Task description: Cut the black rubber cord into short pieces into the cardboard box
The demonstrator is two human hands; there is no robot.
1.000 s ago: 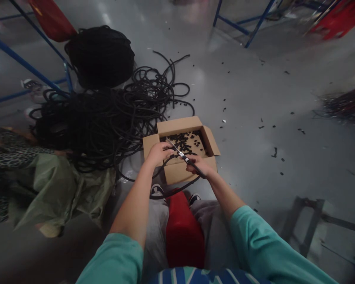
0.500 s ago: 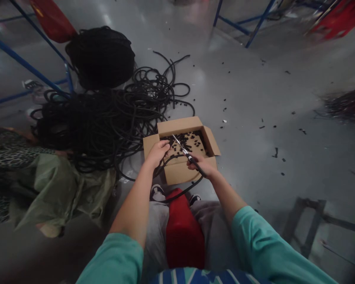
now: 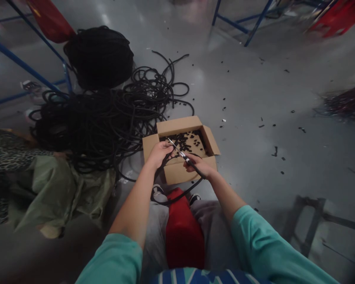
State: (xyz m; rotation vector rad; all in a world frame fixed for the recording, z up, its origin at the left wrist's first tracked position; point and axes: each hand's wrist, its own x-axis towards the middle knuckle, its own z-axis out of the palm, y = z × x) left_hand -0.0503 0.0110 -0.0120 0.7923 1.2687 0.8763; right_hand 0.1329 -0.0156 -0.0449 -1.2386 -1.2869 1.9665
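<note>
while a slim metal-bladed tool (image 3: 182,154) is gripped by the curled fingers of the right hand (image 3: 200,165), black tubing (image 3: 190,190) is held by the left hand (image 3: 159,154), thumb and fingers nearly closed, at an open cardboard box (image 3: 182,173) in which small black pieces (image 3: 182,140) are scattered.

A glossy grey floor (image 3: 242,86), streaked with pale reflections (image 3: 105,18) of light, runs beneath a blue metal frame (image 3: 20,60) at the left and blue metal legs (image 3: 233,23) at the upper right, while a dark grey metal stand (image 3: 313,227) sits at the lower right.
</note>
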